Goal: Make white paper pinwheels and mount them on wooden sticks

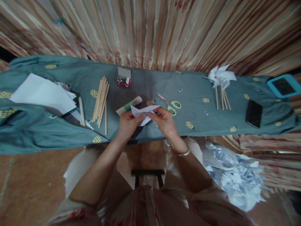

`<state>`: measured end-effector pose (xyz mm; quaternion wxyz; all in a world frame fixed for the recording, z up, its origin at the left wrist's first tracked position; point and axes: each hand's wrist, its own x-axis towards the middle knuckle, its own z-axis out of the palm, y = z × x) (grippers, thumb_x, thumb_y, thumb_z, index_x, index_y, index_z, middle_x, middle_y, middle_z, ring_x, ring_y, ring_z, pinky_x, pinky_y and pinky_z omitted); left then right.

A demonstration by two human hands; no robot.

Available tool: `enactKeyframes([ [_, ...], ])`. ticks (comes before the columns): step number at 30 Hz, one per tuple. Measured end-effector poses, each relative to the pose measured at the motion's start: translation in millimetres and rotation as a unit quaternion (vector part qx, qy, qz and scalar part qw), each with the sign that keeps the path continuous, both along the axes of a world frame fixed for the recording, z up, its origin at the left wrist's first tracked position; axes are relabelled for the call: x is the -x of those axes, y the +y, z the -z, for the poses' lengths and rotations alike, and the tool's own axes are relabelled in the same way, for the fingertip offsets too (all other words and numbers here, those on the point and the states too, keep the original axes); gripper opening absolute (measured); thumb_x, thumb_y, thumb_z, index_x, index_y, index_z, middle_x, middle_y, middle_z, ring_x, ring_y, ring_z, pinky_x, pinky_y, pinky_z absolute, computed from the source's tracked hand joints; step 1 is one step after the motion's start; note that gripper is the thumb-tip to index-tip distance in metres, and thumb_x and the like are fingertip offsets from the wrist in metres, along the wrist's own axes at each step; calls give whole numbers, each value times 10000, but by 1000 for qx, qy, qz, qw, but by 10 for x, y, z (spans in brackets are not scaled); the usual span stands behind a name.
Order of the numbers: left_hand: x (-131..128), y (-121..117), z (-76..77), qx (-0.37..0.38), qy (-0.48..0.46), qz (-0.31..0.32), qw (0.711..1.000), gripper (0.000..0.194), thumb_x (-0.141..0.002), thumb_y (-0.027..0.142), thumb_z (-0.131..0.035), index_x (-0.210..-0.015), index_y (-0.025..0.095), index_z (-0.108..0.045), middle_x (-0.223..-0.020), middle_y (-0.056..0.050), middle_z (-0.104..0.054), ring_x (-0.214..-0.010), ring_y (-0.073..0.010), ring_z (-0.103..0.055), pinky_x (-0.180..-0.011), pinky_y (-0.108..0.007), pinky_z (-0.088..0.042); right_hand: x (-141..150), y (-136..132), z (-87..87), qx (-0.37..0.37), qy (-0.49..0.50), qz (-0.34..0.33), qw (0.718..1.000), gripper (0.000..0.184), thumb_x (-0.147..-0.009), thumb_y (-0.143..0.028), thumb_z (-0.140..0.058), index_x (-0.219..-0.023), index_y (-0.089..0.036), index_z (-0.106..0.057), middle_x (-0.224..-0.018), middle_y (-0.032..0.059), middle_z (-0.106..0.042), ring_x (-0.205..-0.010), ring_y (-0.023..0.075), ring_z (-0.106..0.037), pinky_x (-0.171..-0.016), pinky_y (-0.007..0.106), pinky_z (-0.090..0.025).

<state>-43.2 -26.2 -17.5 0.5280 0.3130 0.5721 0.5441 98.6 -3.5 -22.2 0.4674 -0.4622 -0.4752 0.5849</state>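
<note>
A folded white paper pinwheel (144, 110) is held up over the table's front part, a tiny shiny dot at its middle. My left hand (128, 122) pinches its left side, thumb near the centre. From the other side my right hand (166, 121) grips it, thumb and fingers closed on the paper. Just behind my left hand lies a green and white glue stick (130, 105). Scissors (170, 105) with light green handles rest beyond my right hand, blades pointing away to the left.
Wooden sticks (100, 102) lie left of my hands, with white paper sheets (44, 94) and a white pen-like tool (82, 111) farther left. An open box (124, 77) of pins stands behind. Rightward are finished pinwheels (221, 77), a black phone (254, 113), a blue-framed device (283, 86); paper scraps (240, 175) fill a bag below.
</note>
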Motion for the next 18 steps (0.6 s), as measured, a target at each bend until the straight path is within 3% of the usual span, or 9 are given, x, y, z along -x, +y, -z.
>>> enactKeyframes([
  [11, 18, -2, 16, 4, -3, 16, 1000, 357, -513, 426, -885, -714, 155, -768, -682, -26, -734, -609, -150, -621, -624, -269, -513, 2, 9, 32, 53, 21, -20, 998, 332, -575, -458, -863, -735, -214, -704, -715, -16, -731, -668, 144, -644, -710, 306, -540],
  [18, 11, 8, 35, 12, 14, 16, 1000, 357, -522, 416, -870, -737, 146, -780, -700, -31, -744, -613, -152, -624, -623, -271, -516, -9, 12, 42, 58, 17, -26, 998, 331, -597, -448, -849, -770, -211, -696, -744, -8, -741, -705, 156, -661, -737, 312, -550],
])
